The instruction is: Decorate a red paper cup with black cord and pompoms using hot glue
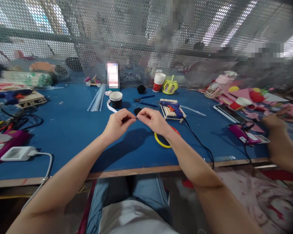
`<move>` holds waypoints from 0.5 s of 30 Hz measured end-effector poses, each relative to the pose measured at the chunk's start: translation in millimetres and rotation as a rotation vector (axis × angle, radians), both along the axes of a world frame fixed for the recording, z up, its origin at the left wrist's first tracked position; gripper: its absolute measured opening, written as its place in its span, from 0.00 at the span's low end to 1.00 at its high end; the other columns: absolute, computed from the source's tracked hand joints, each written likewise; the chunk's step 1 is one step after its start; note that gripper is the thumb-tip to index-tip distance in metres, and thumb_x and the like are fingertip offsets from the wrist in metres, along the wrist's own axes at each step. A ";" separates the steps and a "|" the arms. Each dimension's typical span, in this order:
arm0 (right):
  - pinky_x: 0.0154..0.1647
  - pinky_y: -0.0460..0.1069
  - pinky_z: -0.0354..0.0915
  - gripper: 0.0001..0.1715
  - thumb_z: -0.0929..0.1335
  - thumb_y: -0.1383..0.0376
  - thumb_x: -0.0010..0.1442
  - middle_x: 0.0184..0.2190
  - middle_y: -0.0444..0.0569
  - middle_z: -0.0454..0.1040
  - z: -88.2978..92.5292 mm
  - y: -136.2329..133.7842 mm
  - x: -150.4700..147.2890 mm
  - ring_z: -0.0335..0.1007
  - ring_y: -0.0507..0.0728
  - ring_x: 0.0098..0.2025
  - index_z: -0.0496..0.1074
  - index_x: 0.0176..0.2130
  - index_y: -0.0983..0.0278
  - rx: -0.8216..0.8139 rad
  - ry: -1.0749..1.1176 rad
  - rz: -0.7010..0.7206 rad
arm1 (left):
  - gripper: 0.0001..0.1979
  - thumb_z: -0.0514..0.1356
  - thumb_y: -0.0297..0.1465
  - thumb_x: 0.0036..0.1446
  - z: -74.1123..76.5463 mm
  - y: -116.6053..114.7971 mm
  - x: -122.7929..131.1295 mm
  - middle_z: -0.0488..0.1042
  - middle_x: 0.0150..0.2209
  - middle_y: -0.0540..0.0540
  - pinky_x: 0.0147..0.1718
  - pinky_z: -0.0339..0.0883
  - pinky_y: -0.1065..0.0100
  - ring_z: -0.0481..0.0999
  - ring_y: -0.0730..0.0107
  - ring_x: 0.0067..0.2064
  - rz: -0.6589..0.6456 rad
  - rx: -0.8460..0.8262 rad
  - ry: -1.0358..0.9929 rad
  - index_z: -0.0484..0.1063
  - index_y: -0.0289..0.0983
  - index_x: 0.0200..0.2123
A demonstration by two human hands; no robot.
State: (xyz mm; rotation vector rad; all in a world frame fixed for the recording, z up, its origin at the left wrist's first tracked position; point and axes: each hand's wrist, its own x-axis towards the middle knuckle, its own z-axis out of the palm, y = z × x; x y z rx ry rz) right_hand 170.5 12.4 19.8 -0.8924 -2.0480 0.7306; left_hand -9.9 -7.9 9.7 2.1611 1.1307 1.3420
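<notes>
Above the middle of the blue table (70, 130), my left hand (119, 125) and my right hand (153, 120) meet, thumbs and fingers pinched together. A small dark bit shows between the fingertips, too small to name. Just behind them is a black fuzzy ball (137, 111), partly covered by my right hand. Beyond my left hand stands a black cup with a white inside (116, 101), a white strip (110, 107) beside it. A yellow and red ring (158, 142) lies partly under my right forearm. To the right, a blue glue gun (174, 110) rests on a stick rack (165, 113).
Pliers (143, 98), another black ball (141, 89), paper cups (159, 81) and a yellow crown (170, 86) sit farther back. Clear glue sticks (97, 99) lie left. The glue gun's cord (197, 139) runs to the front edge. Another person's arm (280, 139) is at right.
</notes>
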 end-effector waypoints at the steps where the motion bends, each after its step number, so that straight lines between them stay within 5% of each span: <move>1: 0.23 0.43 0.52 0.12 0.65 0.59 0.59 0.22 0.40 0.63 -1.4 -1.0 -2.1 0.53 0.47 0.23 0.68 0.31 0.66 -0.021 0.021 0.002 | 0.05 0.60 0.31 0.53 -0.3 -0.1 0.5 0.70 0.25 0.50 0.24 0.58 0.73 0.66 0.77 0.25 0.016 -0.032 -0.051 0.71 0.34 0.29; 6: 0.24 0.43 0.53 0.12 0.63 0.60 0.61 0.21 0.40 0.62 -9.0 -13.9 -17.3 0.54 0.47 0.22 0.67 0.30 0.65 0.085 0.001 -0.060 | 0.04 0.60 0.29 0.53 -2.2 0.1 2.2 0.69 0.25 0.50 0.25 0.58 0.73 0.66 0.77 0.26 0.124 -0.011 -0.136 0.72 0.34 0.30; 15: 0.36 0.47 0.60 0.11 0.60 0.67 0.62 0.30 0.51 0.73 -3.0 -11.3 -9.9 0.67 0.54 0.33 0.69 0.33 0.67 0.473 -0.261 -0.089 | 0.10 0.53 0.29 0.59 -4.6 -1.0 1.3 0.70 0.30 0.47 0.26 0.57 0.72 0.67 0.75 0.28 0.214 0.228 0.261 0.74 0.35 0.32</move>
